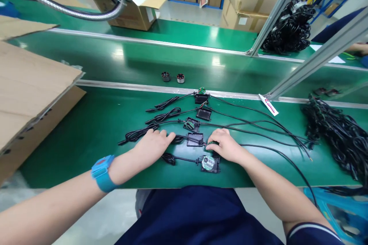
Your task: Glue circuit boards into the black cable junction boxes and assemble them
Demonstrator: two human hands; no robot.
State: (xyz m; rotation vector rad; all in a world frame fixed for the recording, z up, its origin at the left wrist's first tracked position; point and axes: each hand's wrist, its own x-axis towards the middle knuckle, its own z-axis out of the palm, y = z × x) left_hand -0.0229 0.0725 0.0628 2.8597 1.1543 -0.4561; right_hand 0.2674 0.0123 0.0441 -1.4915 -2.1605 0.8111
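In the head view, the left hand [153, 143] is resting palm down over a bundled black cable [176, 140], fingers loosely curled; whether it is gripping the cable, I cannot tell. The right hand [225, 144] is curling thumb and fingertips nearly together around a small circuit board [213, 143], partly hidden, just right of an open black case [194, 140]. The thin wires [203, 143] are running between case and board, so pulling the hands apart could strain or snap them. A long cable [276, 149] is trailing from the right hand over the bench's front edge; catching it with the forearm could tug the board away. A finished-looking round board [208, 162] is lying just below, where a dropping wrist could knock it.
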